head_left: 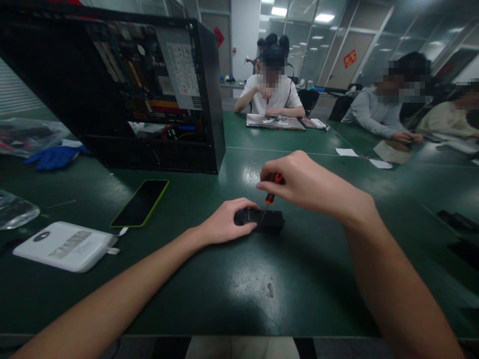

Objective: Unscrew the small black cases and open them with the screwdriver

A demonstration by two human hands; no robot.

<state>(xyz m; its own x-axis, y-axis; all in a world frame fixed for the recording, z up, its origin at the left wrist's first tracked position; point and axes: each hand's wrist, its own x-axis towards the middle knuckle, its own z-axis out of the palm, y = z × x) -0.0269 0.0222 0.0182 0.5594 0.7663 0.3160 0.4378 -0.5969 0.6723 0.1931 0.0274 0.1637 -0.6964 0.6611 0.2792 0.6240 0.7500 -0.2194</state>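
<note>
A small black device lies on the green table in front of me. My left hand grips its left end, thumb on the near side and fingers on the far side. Above it, my right hand is closed around the red and black handle of a screwdriver. The screwdriver leans slightly, its thin shaft pointing down to the top of the device. Where exactly the tip meets the device is too small to tell.
An open black computer case stands at the back left. A green-edged phone, a white power bank and a blue glove lie on the left of the table. Several people sit across and to the right.
</note>
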